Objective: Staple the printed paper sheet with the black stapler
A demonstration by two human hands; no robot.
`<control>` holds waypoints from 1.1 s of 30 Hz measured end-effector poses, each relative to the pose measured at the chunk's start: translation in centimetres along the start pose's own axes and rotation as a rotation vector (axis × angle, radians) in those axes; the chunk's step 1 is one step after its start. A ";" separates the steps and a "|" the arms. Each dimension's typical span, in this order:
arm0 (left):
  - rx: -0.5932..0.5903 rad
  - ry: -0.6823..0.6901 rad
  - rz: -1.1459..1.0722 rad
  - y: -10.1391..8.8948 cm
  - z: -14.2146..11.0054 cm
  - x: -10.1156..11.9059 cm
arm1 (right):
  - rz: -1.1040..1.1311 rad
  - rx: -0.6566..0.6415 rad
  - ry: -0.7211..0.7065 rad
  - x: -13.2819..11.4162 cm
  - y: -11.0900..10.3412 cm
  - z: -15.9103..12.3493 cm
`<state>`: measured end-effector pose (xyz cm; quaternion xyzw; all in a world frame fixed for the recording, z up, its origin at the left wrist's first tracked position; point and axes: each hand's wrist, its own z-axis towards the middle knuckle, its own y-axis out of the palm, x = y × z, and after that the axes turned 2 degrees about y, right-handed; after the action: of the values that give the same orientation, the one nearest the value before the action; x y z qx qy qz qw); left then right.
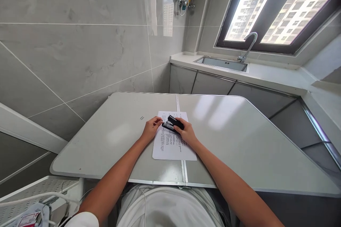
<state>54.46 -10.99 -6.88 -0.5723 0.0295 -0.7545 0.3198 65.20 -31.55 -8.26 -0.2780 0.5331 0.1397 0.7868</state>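
A black stapler [168,127] is in my right hand [188,133], whose fingers wrap round its rear end. Its upper arm is raised apart from the base, and a metallic part shows between them. My left hand [152,127] is closed in a pinch close to the stapler's front end, by the paper's left edge; whatever lies between the fingertips is too small to make out. Beneath the stapler, printed sheets of paper [173,149] lie flat on the table [221,142]. Two small thin dark strips [142,117] rest on the tabletop, left of the paper.
A seam with a light strip runs down the table's middle. Behind it are a grey tiled wall [80,56] and a counter with a sink [222,63] and tap [249,44] under a window. At lower left stands a white perforated rack [39,188] with cables.
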 end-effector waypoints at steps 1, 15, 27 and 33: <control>-0.011 -0.006 -0.002 0.1 0.0 -0.1 | 0.000 -0.015 0.008 -0.1 -0.1 0.0; 0.117 -0.216 0.078 -1.8 0.3 -1.6 | 0.048 -0.166 0.149 -0.4 -3.3 0.9; 0.123 -0.267 -0.098 -1.1 0.5 -2.6 | 0.313 -0.401 0.354 -0.2 -5.3 1.6; 0.123 -0.268 -0.169 -1.0 0.6 -3.5 | 0.311 -0.398 0.373 0.0 -5.5 1.7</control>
<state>55.01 -8.18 -9.21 -0.6476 -0.1078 -0.6960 0.2909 69.35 -35.02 -6.21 -0.3626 0.6665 0.3065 0.5748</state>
